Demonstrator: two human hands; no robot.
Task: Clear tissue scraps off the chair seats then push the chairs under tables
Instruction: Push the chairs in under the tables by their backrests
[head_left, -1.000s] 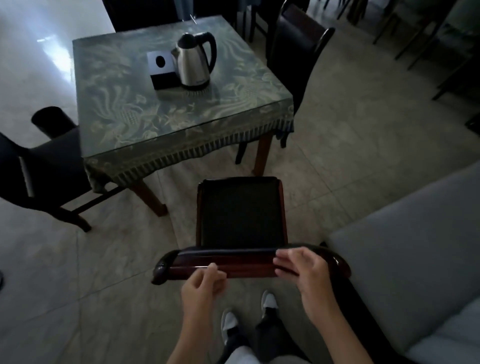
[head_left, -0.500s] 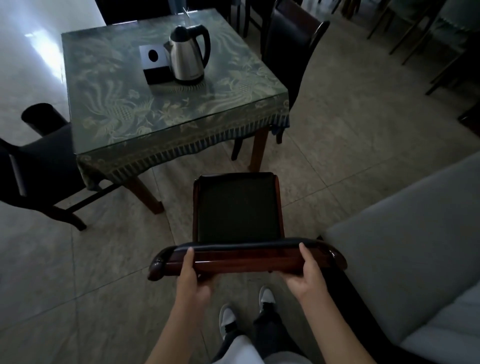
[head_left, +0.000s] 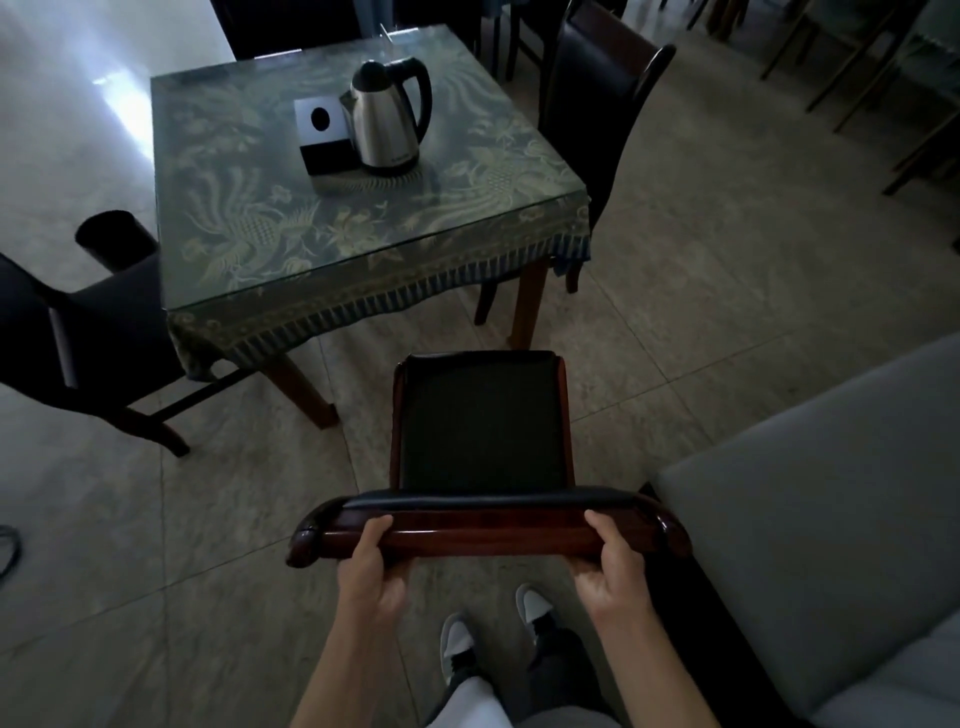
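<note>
The left hand (head_left: 370, 564) and the right hand (head_left: 613, 564) both grip the top rail of the chair (head_left: 480, 421), which stands apart from the near edge of the table (head_left: 363, 228). No scraps show on its seat, so I judge the pushing step comes next: straight forward, between the table legs.

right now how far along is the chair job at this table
Done: the near chair's seat shows no tissue scraps. In hand: the left hand and right hand both grip that chair's top rail, but the chair stands clear of the table, not yet pushed in. Left: push it under, then deal with the chair on the left, which also sits out from the table.
</note>
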